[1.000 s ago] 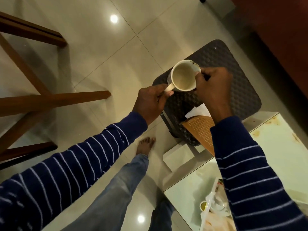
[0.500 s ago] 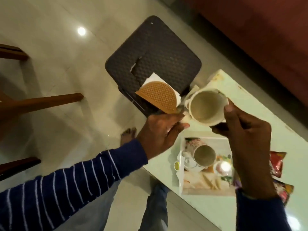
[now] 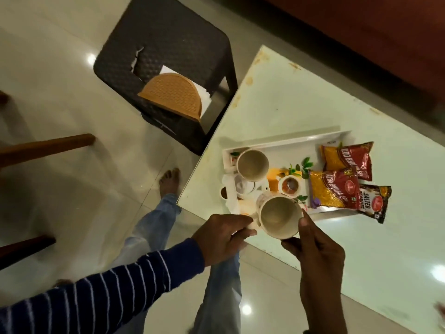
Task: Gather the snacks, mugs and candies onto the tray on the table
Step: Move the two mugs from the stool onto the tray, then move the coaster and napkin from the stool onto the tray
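I hold an empty cream mug (image 3: pixel 279 216) over the near edge of the white printed tray (image 3: pixel 284 144). My left hand (image 3: pixel 222 233) pinches its handle and my right hand (image 3: pixel 315 251) cups its side and base. A second empty mug (image 3: pixel 252 164) stands upright at the tray's left end. Two red and yellow snack packets (image 3: pixel 346 160) (image 3: pixel 333 190) lie on the tray's right end, and a dark salted-peanuts packet (image 3: pixel 374 202) hangs over its right corner. The tray rests on the pale glass table (image 3: pixel 301 97).
A dark woven stool (image 3: pixel 168 39) stands left of the table's corner with a tan napkin holder (image 3: pixel 172 96) and white napkins on it. Wooden chair legs (image 3: pixel 45 147) reach in from the left. My bare foot (image 3: pixel 169 180) is on the tiled floor beside the table.
I have carried the mug with both hands from above the stool to above the tray's near edge. The view has swung right, so the tray, the second mug and the packets now show.
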`<act>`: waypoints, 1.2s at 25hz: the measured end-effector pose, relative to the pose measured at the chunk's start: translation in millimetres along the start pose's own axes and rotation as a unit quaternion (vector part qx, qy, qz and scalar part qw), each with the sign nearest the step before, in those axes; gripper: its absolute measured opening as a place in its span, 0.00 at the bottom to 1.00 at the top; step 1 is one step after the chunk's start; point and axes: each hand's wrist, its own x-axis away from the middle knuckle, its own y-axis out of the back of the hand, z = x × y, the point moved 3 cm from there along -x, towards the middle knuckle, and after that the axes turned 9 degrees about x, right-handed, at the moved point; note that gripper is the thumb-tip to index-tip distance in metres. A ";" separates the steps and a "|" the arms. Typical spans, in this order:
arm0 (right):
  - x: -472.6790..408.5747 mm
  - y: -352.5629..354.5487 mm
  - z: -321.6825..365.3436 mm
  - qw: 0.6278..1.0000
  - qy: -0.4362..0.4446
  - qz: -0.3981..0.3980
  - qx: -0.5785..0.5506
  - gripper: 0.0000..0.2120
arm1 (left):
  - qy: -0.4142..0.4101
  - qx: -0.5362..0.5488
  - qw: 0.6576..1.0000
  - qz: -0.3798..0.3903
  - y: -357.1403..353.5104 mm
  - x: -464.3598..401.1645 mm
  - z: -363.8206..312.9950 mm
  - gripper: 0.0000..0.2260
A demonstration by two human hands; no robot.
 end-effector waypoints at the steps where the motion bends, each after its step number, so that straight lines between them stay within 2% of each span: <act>1: -4.1 -2.2 -10.0 1.000 -0.005 0.003 -0.002 0.14 | 0.008 0.002 1.000 0.002 -5.2 0.2 6.9 0.11; 5: -29.3 -23.0 -35.0 1.000 -0.024 0.021 -0.001 0.11 | 0.045 -0.009 0.999 -0.015 -11.2 -9.7 33.4 0.04; 9: -43.7 -38.9 -50.4 0.999 -0.036 0.028 -0.019 0.09 | 0.045 -0.016 0.999 -0.013 -9.9 -16.2 54.4 0.09; 13: -45.8 -46.2 -60.1 0.998 -0.053 0.025 -0.030 0.08 | 0.032 -0.020 0.999 0.002 -11.8 -15.6 73.1 0.04; 19: -47.2 -54.5 -64.4 0.997 -0.067 0.021 -0.027 0.09 | 0.045 -0.014 0.999 0.022 -10.2 -17.3 90.2 0.13; 22: -45.2 -53.4 -65.9 0.998 -0.062 0.017 -0.006 0.09 | 0.067 0.005 0.997 0.036 -12.7 -14.3 92.7 0.13; 24: -42.6 -51.6 -68.4 0.997 -0.064 -0.011 0.038 0.08 | 0.091 -0.010 0.995 0.035 -11.9 -10.1 94.6 0.17; 26: -40.7 -47.7 -64.1 0.989 -0.044 -0.080 0.118 0.10 | 0.133 0.005 0.991 0.012 -0.4 -7.9 94.8 0.22; 28: -38.5 -40.0 -49.7 0.972 0.009 -0.165 0.169 0.15 | 0.161 0.046 0.985 -0.048 22.8 -10.6 88.3 0.23; 30: -34.1 -42.4 -22.1 0.959 0.080 -0.216 0.163 0.14 | 0.136 0.039 0.979 -0.145 61.0 -14.4 81.8 0.17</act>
